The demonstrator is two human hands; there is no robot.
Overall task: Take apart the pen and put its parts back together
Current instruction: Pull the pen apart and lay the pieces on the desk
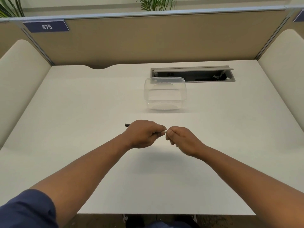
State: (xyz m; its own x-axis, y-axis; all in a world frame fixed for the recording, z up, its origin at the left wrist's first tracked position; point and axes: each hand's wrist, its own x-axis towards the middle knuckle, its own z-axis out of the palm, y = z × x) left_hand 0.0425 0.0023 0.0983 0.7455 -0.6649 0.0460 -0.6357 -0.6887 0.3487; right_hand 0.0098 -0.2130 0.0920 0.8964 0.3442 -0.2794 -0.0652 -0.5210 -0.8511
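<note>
Spanning the small gap between both hands, the pen (127,125) is held just above the tabletop (82,112), its dark end poking out past the left hand (141,134) and a small white end (164,131) showing at the thumb side. The left grip is a closed fist wrapped round the barrel. The right hand (182,139) has its fingertips pressed together at that white end, though whether they truly pinch it or only touch it cannot be told.

As a judgement, the pen will be light, stiff and rather smooth, so the barrel wants a firm wrap while the small end piece is taken by the fingertips and twisted or pulled; tiny inner parts could slip and roll.

Farther back stands a clear plastic container (165,94), with a cable tray opening (193,74) behind it.
</note>
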